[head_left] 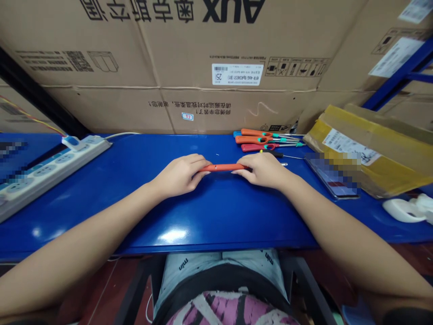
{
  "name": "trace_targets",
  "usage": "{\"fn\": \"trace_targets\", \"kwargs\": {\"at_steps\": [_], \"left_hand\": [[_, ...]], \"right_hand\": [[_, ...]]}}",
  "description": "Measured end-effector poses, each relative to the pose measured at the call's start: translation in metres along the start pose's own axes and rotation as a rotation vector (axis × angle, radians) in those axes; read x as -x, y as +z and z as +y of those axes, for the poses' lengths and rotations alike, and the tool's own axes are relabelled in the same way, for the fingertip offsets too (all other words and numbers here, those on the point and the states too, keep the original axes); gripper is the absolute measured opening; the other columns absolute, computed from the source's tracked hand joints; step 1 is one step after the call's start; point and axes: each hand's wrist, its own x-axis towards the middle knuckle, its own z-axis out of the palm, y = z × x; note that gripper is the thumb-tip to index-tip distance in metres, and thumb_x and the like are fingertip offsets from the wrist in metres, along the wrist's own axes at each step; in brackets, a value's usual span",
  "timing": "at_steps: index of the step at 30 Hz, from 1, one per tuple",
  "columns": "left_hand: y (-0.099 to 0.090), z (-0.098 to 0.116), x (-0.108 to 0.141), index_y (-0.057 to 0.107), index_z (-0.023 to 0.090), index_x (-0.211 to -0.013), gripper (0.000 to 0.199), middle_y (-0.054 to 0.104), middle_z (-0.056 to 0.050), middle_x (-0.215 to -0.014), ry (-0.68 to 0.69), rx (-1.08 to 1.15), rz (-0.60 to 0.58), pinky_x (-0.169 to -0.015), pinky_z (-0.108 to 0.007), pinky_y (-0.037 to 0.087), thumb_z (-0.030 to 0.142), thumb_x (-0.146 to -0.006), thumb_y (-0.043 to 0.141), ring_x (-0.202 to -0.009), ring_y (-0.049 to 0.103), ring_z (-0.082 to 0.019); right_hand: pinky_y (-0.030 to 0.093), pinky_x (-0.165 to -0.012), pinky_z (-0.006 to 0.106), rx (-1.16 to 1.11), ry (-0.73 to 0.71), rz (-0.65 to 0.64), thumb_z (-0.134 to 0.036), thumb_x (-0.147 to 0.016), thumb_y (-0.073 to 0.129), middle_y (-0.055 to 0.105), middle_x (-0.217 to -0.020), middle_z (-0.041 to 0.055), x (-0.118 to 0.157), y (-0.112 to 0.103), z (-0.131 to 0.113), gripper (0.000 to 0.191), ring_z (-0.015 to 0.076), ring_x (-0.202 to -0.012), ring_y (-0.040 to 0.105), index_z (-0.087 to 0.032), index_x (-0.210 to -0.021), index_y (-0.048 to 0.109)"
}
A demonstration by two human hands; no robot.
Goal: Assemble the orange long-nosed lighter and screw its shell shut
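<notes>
Both hands hold an orange lighter (223,167) level, just above the blue table. My left hand (184,174) pinches its left end between thumb and fingers. Closed around the other end is my right hand (262,169), which hides part of it. A small silver tip (284,164) shows beyond the right hand; whether it belongs to the held lighter I cannot tell. Behind that hand lie several long-necked lighters (259,140) with orange and red handles. A black-handled screwdriver (275,154) rests close by the right fingers, partly covered.
A white power strip (50,169) with a plug runs along the left. At right are a phone (333,176), a yellow-taped carton (368,153) and a white plastic object (404,210). A large cardboard box (128,58) stands behind the blue table (216,221).
</notes>
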Motion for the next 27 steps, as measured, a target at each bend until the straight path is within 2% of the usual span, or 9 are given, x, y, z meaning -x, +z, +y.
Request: {"fn": "trace_targets", "kwargs": {"at_steps": [5,12,17,21,24,27], "left_hand": [[0.002,0.008,-0.002,0.066,0.015,-0.108,0.028,0.068,-0.006,-0.092,-0.087,0.002,-0.081,-0.071,-0.031,0.047,0.035,-0.103,0.047,-0.08,0.063,-0.02],[0.013,0.017,-0.002,0.063,0.016,-0.094,0.036,0.067,-0.006,-0.083,-0.074,0.004,-0.109,-0.067,-0.03,0.042,0.04,-0.107,0.039,-0.073,0.061,-0.02],[0.011,0.026,-0.004,0.063,0.016,-0.091,0.036,0.067,-0.005,-0.08,-0.121,0.059,-0.155,-0.065,-0.03,0.039,0.042,-0.105,0.042,-0.07,0.06,-0.018],[0.011,0.029,-0.007,0.067,0.017,-0.086,0.04,0.063,-0.002,-0.069,-0.331,0.328,-0.12,-0.06,-0.026,0.037,0.049,-0.1,0.05,-0.061,0.054,-0.014],[0.009,0.027,-0.011,0.06,0.017,-0.073,0.046,0.057,0.0,-0.056,-0.644,0.714,-0.126,-0.049,-0.023,0.033,0.054,-0.098,0.05,-0.047,0.045,-0.011],[0.006,0.026,-0.016,0.057,0.017,-0.079,0.032,0.055,0.001,-0.053,-0.946,1.192,-0.226,-0.037,-0.02,0.021,0.044,-0.096,0.05,-0.034,0.027,-0.006]], "right_hand": [[0.024,-0.061,0.03,-0.009,-0.009,-0.027,-0.044,-0.101,0.053,0.074,-0.082,0.007,0.0,0.001,-0.007,0.035,0.0195,-0.074,0.062,-0.018,-0.088,0.071],[0.028,-0.065,0.029,-0.109,-0.091,-0.055,-0.046,-0.103,0.049,0.074,-0.096,0.0056,0.0,0.001,-0.02,0.033,0.0191,-0.083,0.063,-0.018,-0.097,0.066],[0.028,-0.065,0.029,-0.127,-0.119,-0.11,-0.035,-0.103,0.049,0.073,-0.093,0.0051,0.0,0.002,-0.019,0.025,0.0186,-0.081,0.063,-0.019,-0.091,0.064],[0.03,-0.064,0.028,-0.214,-0.09,-0.116,-0.043,-0.103,0.048,0.073,-0.09,0.0036,0.0,0.001,-0.011,0.03,0.0182,-0.078,0.063,-0.02,-0.09,0.064],[0.038,-0.069,0.028,-0.311,-0.104,-0.057,-0.053,-0.099,0.053,0.074,-0.106,0.0038,0.002,0.001,-0.008,0.035,0.0194,-0.09,0.067,-0.022,-0.112,0.064],[0.043,-0.076,0.029,-0.298,-0.209,0.019,-0.06,-0.094,0.059,0.071,-0.121,0.0055,0.002,0.001,-0.012,0.052,0.0209,-0.101,0.067,-0.024,-0.132,0.059]]}}
